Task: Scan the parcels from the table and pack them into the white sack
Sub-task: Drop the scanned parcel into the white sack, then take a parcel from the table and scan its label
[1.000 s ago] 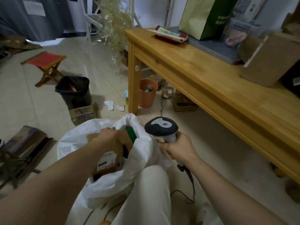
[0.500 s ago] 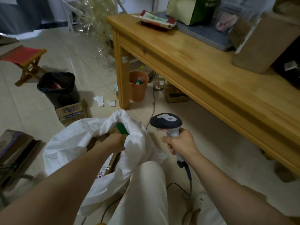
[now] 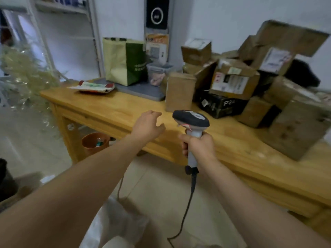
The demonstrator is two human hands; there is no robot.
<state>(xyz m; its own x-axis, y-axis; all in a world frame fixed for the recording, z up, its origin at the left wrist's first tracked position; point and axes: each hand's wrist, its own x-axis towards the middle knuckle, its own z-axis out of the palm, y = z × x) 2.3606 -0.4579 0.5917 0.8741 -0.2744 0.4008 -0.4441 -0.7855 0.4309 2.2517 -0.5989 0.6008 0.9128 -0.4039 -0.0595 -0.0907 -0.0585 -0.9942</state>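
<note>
Far from done, by the look of it: a big heap of brown cardboard parcels piled at the far right end of the long yellow wooden table, none of them in a hand. Nearest to the hands, a tall brown cardboard box standing upright near the middle of the table, with a flat black box just beside it on the right. Reaching out over the front edge of the table with the left hand, fingers spread and loose, holding nothing. Gripping the handle of the grey and black corded scanner in the right hand, fingers curled tight round it, scanner head up and pointing toward the heap. Low down under the left arm, a bit of the white plastic sack on the floor, too blurry and cut off to tell the insides. At the back left of the table, a pale and dark green paper bag standing up, insides hidden; close beside it, a small clear plastic tub with something pink in it. Under the left end of the table, a round orange bin with small bits of rubbish inside.
</note>
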